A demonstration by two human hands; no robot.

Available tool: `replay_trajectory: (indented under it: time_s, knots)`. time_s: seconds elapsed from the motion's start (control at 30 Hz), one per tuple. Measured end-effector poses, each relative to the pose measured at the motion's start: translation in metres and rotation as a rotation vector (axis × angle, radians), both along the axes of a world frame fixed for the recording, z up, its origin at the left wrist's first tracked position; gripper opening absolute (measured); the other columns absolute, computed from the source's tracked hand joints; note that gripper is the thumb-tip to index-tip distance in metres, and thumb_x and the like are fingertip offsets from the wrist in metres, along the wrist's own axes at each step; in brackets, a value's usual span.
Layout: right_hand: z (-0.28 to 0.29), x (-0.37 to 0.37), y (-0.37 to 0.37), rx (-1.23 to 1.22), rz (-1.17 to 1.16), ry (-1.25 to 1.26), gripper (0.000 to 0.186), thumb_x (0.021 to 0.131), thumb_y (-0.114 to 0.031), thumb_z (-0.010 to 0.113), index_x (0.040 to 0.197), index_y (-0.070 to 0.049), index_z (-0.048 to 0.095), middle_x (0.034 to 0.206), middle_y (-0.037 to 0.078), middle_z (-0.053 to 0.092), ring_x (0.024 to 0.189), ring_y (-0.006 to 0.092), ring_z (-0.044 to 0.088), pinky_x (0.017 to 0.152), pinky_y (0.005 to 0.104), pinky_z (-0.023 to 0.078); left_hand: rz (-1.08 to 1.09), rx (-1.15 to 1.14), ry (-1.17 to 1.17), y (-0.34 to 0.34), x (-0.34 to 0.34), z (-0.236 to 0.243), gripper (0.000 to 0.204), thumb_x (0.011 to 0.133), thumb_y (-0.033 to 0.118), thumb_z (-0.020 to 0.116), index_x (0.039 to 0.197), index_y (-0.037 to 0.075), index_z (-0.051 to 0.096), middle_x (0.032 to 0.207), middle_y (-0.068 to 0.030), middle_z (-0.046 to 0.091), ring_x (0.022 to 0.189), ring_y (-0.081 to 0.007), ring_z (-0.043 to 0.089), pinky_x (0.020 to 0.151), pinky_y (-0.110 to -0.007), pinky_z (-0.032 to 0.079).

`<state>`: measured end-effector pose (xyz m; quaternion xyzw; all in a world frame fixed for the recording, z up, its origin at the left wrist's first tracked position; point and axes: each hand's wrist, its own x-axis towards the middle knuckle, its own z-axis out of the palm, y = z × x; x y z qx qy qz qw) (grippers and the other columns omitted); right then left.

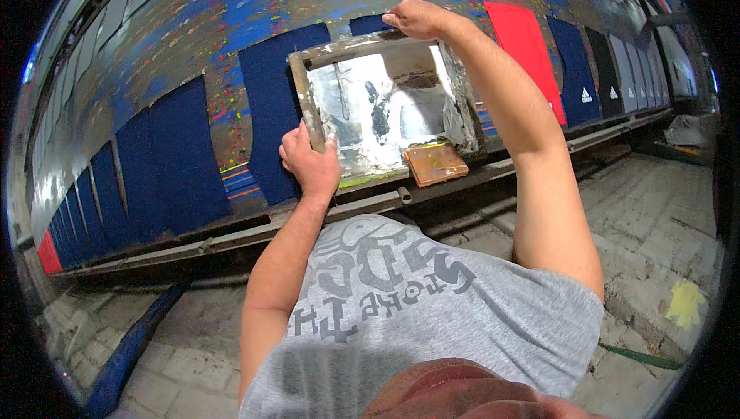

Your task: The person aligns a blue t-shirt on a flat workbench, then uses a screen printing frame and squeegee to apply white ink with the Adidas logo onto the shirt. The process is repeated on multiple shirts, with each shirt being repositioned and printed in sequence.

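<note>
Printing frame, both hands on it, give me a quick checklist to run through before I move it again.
1. Left hand grips the frame at its near left corner: ok.
2. Right hand holds the far edge: ok.
3. Frame sits over the dark blue fabric piece on the long table: ok.
4. Mesh lined up with the fabric: cannot tell.
5. Orange-brown scraper rests at the frame's near right corner, partly off it: not ok.
6. Ink amount in the frame: cannot tell.
</note>
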<state>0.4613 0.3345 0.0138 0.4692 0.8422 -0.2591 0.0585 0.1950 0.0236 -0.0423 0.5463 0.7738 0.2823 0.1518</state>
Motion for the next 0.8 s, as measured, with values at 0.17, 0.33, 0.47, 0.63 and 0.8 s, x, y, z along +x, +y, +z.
replay_trajectory:
  time_s: [0.17, 0.33, 0.47, 0.63, 0.8]
  knots:
    - [-0.013, -0.006, 0.038, -0.078, 0.056, 0.002, 0.085, 0.114, -0.073, 0.047, 0.127, 0.006, 0.079, 0.12, 0.028, 0.081, 0.116, 0.0403, 0.077, 0.101, 0.0538, 0.058, -0.061, 0.089, -0.009, 0.0, -0.004, -0.003, 0.077, 0.084, 0.015, 0.092, 0.154, 0.001, 0.062, 0.132, -0.018, 0.059, 0.127, -0.0404, 0.055, 0.11, -0.054, 0.042]
    - [-0.008, -0.018, 0.053, -0.217, 0.082, -0.189, 0.085, 0.112, -0.075, 0.047, 0.138, 0.002, 0.075, 0.137, 0.027, 0.075, 0.129, 0.0395, 0.072, 0.112, 0.0532, 0.054, -0.098, 0.276, -0.164, -0.011, 0.0, 0.005, 0.08, 0.086, 0.005, 0.09, 0.158, -0.006, 0.057, 0.133, -0.0237, 0.058, 0.124, -0.0413, 0.058, 0.112, -0.047, 0.047]
    - [0.0, -0.025, 0.058, -0.27, 0.098, -0.169, 0.082, 0.112, -0.073, 0.049, 0.143, -0.001, 0.073, 0.141, 0.025, 0.074, 0.13, 0.0377, 0.072, 0.113, 0.0525, 0.053, -0.141, 0.322, -0.24, -0.018, -0.002, 0.019, 0.08, 0.09, 0.002, 0.087, 0.161, -0.007, 0.052, 0.138, -0.0256, 0.064, 0.124, -0.0401, 0.064, 0.11, -0.045, 0.052]
    - [-0.001, -0.031, 0.08, -0.314, 0.098, -0.131, 0.078, 0.112, -0.07, 0.052, 0.149, -0.004, 0.07, 0.146, 0.023, 0.073, 0.131, 0.0354, 0.071, 0.114, 0.0517, 0.053, -0.194, 0.376, -0.276, -0.012, -0.006, 0.028, 0.08, 0.091, 0.002, 0.086, 0.162, -0.008, 0.051, 0.138, -0.025, 0.067, 0.122, -0.0385, 0.066, 0.109, -0.045, 0.053]
    - [0.021, -0.028, 0.098, -0.331, 0.073, -0.001, 0.075, 0.112, -0.068, 0.054, 0.155, -0.007, 0.068, 0.151, 0.02, 0.072, 0.132, 0.0332, 0.071, 0.116, 0.0509, 0.052, -0.199, 0.35, -0.359, -0.012, -0.007, 0.03, 0.082, 0.091, 0.001, 0.086, 0.163, -0.008, 0.049, 0.137, -0.0244, 0.067, 0.123, -0.0371, 0.066, 0.11, -0.044, 0.052]
